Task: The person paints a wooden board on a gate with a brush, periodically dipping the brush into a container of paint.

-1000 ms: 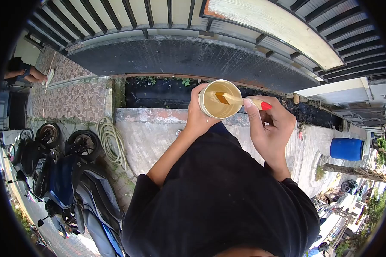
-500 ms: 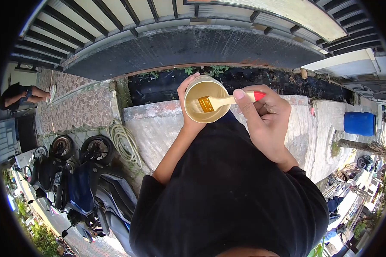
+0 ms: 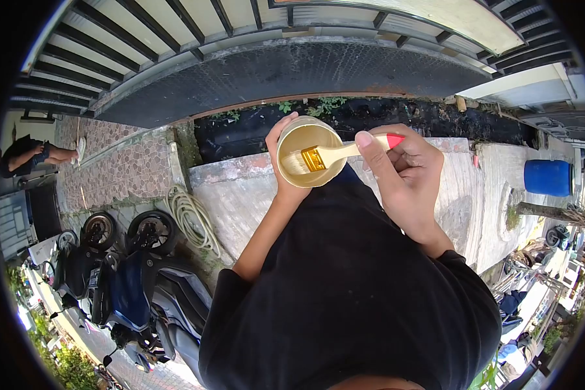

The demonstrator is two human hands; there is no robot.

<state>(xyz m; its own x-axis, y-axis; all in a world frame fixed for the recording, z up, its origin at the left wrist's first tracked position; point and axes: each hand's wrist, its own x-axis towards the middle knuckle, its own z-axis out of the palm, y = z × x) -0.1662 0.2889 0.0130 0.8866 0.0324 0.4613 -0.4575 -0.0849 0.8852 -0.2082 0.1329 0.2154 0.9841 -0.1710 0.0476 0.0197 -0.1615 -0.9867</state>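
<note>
My left hand point(image 3: 282, 140) wraps around the side of a round, cream-coloured cup point(image 3: 311, 184), its open top facing me. Most of the left fingers are hidden behind the cup. My right hand point(image 3: 409, 185) pinches the pale wooden handle of a paintbrush point(image 3: 339, 153) between thumb and fingers. The handle's end is red, and a gold-coloured metal band holds the pale bristles. The brush head lies inside the cup's mouth, bristles towards the left inner wall.
A dark ditch point(image 3: 240, 135) runs before me beneath a black metal ramp point(image 3: 292, 75) and barred gate. Parked motorcycles point(image 3: 133, 286) and a coiled hose point(image 3: 192, 221) are at left. A person point(image 3: 29, 156) stands far left; a blue barrel point(image 3: 547, 178) lies right.
The view has shifted slightly. The paintbrush and cup keep nearly the same places, with the bristles a little further left inside the cup.
</note>
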